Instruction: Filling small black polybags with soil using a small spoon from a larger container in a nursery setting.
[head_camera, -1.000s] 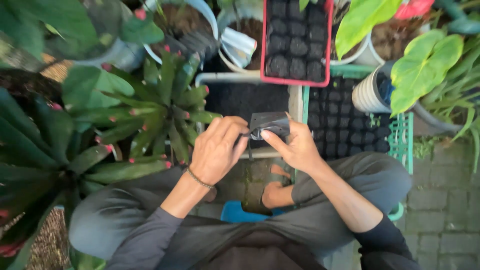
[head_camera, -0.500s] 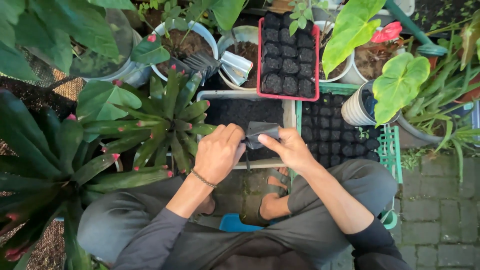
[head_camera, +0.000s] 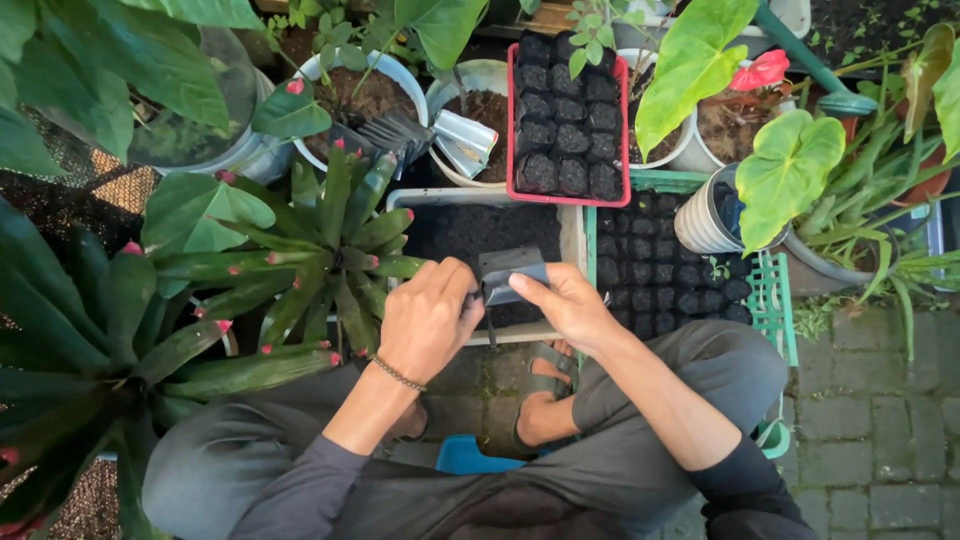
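Head view, left hand (head_camera: 428, 318) and right hand (head_camera: 570, 303) raised together, fingers pinching small black bag (head_camera: 512, 273) over soil tray (head_camera: 573, 232)

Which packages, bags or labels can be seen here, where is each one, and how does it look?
Small black plastic bag: held between left hand and right hand, over the grey soil tub; crumpled, glossy.
Silver packet: in the white pot behind; shiny, folded.
No labels, signs or screens.
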